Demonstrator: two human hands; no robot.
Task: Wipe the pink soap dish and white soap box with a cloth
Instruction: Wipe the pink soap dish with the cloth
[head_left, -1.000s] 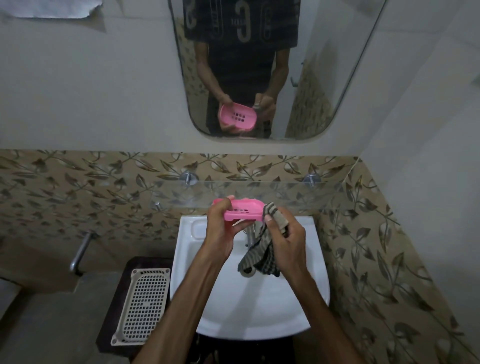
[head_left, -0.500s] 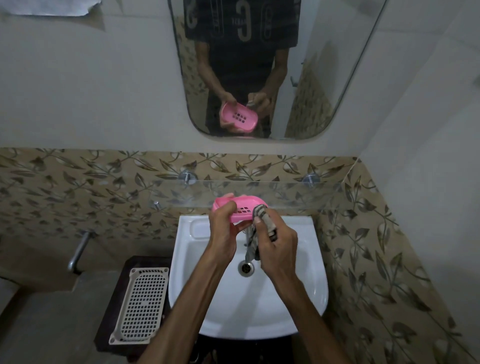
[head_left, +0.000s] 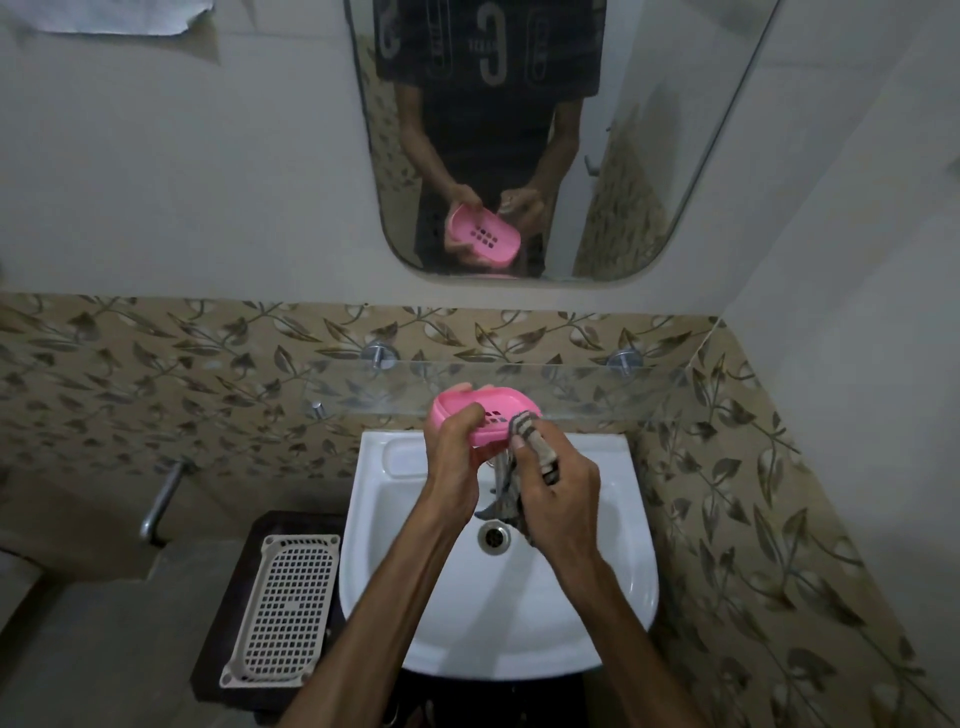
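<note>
The pink soap dish (head_left: 480, 413) sits in my left hand (head_left: 456, 457), held up over the back of the white sink (head_left: 613, 587), just in front of the glass shelf (head_left: 582, 387). My fingers curl round its left end and near edge, thumb over the rim. The dish holds nothing, and its drain slots show in the middle. My right hand (head_left: 558, 499) is closed round the striped cloth (head_left: 524, 431), pressing a bunched corner against the dish's right end while the rest of the cloth hangs down toward the drain (head_left: 493, 536). The sink bowl holds nothing but the drain. Left of the sink, one white perforated tray (head_left: 283, 608) lies flat on a dark stand (head_left: 228, 613); I cannot tell whether it is part of the soap box. Above, the mirror (head_left: 639, 156) repeats both my hands and the one pink dish. I count one cloth, one dish, one tray
</note>
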